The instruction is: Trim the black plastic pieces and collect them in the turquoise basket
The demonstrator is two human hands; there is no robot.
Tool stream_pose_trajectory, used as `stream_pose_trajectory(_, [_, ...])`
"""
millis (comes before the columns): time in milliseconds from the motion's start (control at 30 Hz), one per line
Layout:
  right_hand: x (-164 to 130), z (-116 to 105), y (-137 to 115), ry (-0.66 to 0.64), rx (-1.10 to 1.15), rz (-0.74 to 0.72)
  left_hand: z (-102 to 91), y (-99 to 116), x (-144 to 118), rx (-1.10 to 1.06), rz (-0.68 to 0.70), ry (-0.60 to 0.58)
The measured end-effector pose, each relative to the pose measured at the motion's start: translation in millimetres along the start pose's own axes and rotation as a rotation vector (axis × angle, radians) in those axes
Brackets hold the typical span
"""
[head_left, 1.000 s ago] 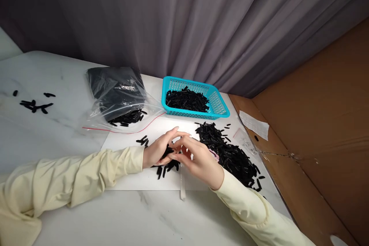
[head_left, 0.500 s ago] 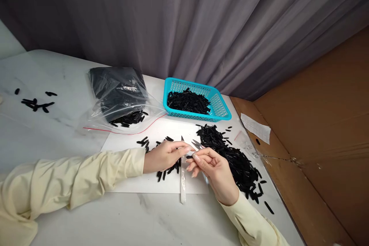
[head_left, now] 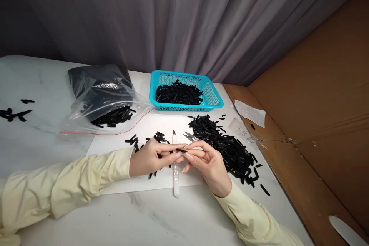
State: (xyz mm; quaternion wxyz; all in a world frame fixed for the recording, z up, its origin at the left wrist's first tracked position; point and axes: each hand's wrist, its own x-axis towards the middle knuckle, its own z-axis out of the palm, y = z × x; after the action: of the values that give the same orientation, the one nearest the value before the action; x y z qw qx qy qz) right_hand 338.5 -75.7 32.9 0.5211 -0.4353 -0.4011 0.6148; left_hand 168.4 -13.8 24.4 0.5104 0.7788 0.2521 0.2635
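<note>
A small black elongated piece [head_left: 181,150] lies crosswise between the fingertips of both hands. My left hand [head_left: 148,156] pinches its left end, and my right hand [head_left: 211,165] grips the right end between thumb and fingers. Beneath the fingers a craft knife [head_left: 176,186] with a white, plastic-wrapped handle rests on a white sheet [head_left: 129,186], its dark blade pointing away from me. The tips of small scissors [head_left: 189,136] show just beyond my right hand, which hides the rest. Loose black pieces [head_left: 160,137] lie around my left hand, partly covered by it.
A large heap of black pieces [head_left: 227,144] spreads on the right. Behind stands a turquoise basket [head_left: 187,107] holding more. A clear zip bag [head_left: 77,127] with black contents lies at back left. A cardboard wall [head_left: 317,84], paper slip [head_left: 250,113] and small clear bag [head_left: 240,130] are right.
The view has shifted, so the table things sit further left. My fingertips have changed their hold, and the black piece between them now shows more plainly.
</note>
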Motion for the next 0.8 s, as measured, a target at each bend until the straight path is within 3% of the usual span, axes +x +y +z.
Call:
stream_pose_trajectory(333, [1.1,2.3,3.9,0.01,-0.071,-0.031,0.2,0.4,-0.6,0.063,0.089,0.018])
stream_pose_trajectory(600, [-10.5,-0.6,9.7,0.021,-0.666,-0.43,0.7,-1.4,-2.1,0.119,0.105,0.035])
stream_pose_trajectory(800, [-12.6,-0.6,12.5,0.097,-0.71,-0.507,-0.4,0.7,-1.2,0.113,0.098,0.014])
